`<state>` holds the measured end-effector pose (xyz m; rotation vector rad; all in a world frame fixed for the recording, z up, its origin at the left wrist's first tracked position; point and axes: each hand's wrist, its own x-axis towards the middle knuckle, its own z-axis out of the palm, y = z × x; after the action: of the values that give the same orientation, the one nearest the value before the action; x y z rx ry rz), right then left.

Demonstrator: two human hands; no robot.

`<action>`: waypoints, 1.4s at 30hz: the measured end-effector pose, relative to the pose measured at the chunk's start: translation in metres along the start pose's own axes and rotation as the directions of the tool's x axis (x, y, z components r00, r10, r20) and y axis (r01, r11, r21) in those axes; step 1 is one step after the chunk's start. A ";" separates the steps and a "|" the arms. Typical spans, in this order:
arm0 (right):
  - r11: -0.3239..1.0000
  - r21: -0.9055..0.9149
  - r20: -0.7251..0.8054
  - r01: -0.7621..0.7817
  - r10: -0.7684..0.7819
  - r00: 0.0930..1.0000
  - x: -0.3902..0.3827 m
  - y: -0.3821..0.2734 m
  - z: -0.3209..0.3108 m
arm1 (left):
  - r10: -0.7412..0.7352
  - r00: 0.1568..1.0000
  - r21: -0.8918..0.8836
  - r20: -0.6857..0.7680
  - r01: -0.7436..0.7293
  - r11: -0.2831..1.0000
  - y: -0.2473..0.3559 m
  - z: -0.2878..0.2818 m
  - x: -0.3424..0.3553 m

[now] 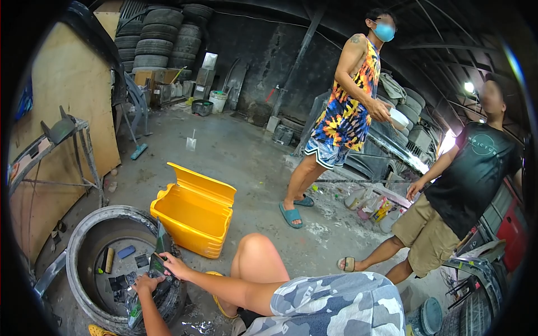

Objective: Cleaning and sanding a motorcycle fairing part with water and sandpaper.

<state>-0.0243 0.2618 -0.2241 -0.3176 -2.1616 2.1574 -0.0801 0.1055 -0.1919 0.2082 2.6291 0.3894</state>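
At the lower left, a long dark glossy panel (162,245) with a pointed end leans across a round grey tub (84,246) shaped like a tyre. My right hand (175,266) is closed on the panel's upper part, its fingers bent around a dark edge. Lower down, my left hand (146,283) grips the same panel from the near side, with fingertips curled on it. Inside the tub lie a blue block (126,251), a tan-and-black block (107,260) and several dark flat pieces (119,283). What my fingers cover cannot be made out.
Right behind the tub stands a yellow plastic bin (193,215), lid raised. A metal stand (87,148) is on the left. One person (344,101) stands ahead holding a white bowl (398,119); another person (468,173) is at the right. Tyres (154,47) are stacked behind.
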 end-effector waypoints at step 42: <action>0.999 -0.017 0.007 0.049 -0.049 0.999 -0.003 0.003 0.010 | -0.015 0.993 -0.025 0.121 0.018 1.000 -0.009 -0.007 -0.005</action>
<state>-0.0230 0.2519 -0.2270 -0.2564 -2.1692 2.1181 -0.0800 0.0948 -0.1865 0.1951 2.5043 0.3931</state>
